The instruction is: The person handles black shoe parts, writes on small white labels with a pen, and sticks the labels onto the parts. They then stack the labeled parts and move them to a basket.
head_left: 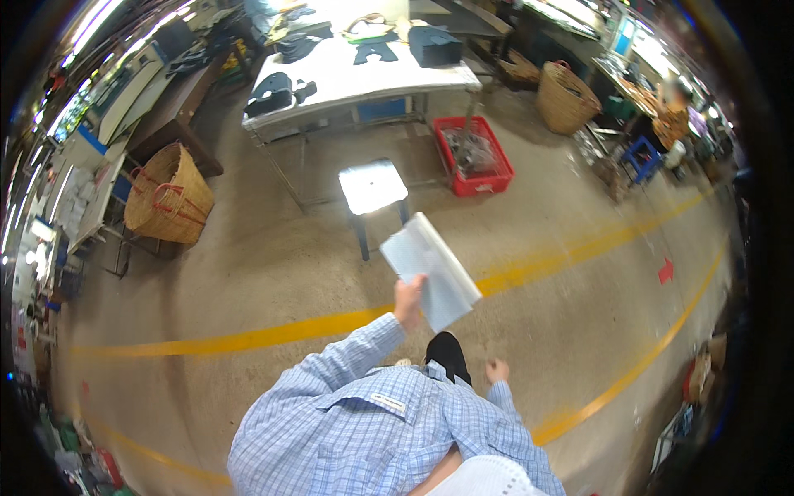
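Note:
My left hand [408, 301] is closed on the near edge of a pale blue-white notebook [432, 273], held out over the floor. The notebook is tilted, with a whitish, glossy strip along its right side; I cannot make out what is on its pages. My right hand [498, 370] hangs low beside my body, small in the view, its fingers curled with nothing seen in them. Both forearms wear light blue checked sleeves. Just beyond the notebook stands a stool [374, 188] with a bright top and dark legs.
Ahead is a white-topped table [347, 81] with black pieces on it. A red crate [482, 186] of plastic-wrapped things stands by its right leg. Woven baskets [178, 202] flank it left and right. A seated person [670, 120] works at far right. Yellow lines [273, 335] cross the floor.

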`<action>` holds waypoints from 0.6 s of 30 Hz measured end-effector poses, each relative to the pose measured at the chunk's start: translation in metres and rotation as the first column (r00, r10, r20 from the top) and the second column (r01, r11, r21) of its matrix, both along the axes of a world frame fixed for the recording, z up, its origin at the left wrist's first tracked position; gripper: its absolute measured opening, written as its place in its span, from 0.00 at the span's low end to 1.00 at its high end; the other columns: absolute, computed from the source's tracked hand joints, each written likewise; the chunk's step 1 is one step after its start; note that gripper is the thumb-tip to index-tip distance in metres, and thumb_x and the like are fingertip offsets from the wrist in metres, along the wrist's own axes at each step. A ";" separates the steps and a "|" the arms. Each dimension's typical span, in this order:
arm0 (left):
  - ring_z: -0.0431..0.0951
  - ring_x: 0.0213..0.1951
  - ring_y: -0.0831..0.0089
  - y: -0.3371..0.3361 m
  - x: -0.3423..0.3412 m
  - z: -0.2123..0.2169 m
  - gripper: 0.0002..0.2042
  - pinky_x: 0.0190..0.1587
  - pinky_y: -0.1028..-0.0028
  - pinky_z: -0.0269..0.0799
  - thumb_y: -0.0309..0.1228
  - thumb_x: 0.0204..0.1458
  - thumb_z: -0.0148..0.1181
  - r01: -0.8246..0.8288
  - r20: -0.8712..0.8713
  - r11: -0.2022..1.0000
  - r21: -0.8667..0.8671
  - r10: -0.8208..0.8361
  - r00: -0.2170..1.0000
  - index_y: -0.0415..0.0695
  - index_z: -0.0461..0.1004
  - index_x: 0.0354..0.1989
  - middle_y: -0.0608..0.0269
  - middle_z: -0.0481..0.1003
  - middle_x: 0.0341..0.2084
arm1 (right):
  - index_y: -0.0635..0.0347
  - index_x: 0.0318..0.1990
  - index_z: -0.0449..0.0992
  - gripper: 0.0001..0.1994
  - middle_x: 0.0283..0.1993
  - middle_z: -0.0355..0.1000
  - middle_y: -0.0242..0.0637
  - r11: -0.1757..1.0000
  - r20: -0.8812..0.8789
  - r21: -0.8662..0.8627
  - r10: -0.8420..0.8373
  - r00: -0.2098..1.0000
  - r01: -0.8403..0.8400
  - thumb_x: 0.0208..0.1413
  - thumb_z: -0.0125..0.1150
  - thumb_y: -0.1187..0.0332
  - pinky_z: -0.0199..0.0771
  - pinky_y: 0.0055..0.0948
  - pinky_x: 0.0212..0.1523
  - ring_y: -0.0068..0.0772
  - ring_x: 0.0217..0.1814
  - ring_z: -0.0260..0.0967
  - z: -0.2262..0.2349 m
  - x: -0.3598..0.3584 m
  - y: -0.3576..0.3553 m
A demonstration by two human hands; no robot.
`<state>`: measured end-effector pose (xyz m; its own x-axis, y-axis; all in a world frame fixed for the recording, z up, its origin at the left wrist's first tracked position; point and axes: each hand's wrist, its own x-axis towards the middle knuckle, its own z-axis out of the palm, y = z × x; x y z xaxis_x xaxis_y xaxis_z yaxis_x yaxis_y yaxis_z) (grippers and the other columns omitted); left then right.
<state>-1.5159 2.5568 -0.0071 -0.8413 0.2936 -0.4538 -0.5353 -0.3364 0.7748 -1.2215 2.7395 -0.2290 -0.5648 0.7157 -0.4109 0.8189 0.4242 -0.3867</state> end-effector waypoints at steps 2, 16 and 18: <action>0.76 0.42 0.66 0.056 -0.039 0.001 0.18 0.48 0.67 0.70 0.26 0.51 0.58 -0.004 -0.021 1.000 0.021 0.004 1.000 0.36 0.68 0.51 0.58 0.76 0.42 | 0.58 0.37 0.81 0.15 0.37 0.78 0.49 0.996 0.098 -0.090 -0.005 0.995 0.014 0.49 0.60 0.56 0.74 0.43 0.46 0.49 0.42 0.76 -0.042 0.014 0.039; 0.75 0.45 0.69 0.183 -0.311 -0.027 0.16 0.49 0.72 0.71 0.22 0.51 0.57 -0.598 0.011 0.801 -0.009 0.598 0.801 0.34 0.68 0.49 0.58 0.75 0.43 | 0.56 0.47 0.79 0.20 0.50 0.75 0.45 0.961 0.270 -0.172 0.259 0.927 -0.218 0.52 0.56 0.55 0.71 0.39 0.56 0.45 0.53 0.73 -0.070 -0.405 0.380; 0.75 0.46 0.68 0.193 -0.357 -0.022 0.16 0.49 0.71 0.71 0.22 0.51 0.55 -0.654 -0.041 0.756 0.025 0.654 0.755 0.33 0.67 0.49 0.58 0.74 0.44 | 0.56 0.50 0.78 0.22 0.53 0.74 0.45 0.961 0.229 -0.150 0.260 0.938 -0.230 0.52 0.58 0.52 0.69 0.40 0.58 0.46 0.57 0.70 -0.044 -0.504 0.420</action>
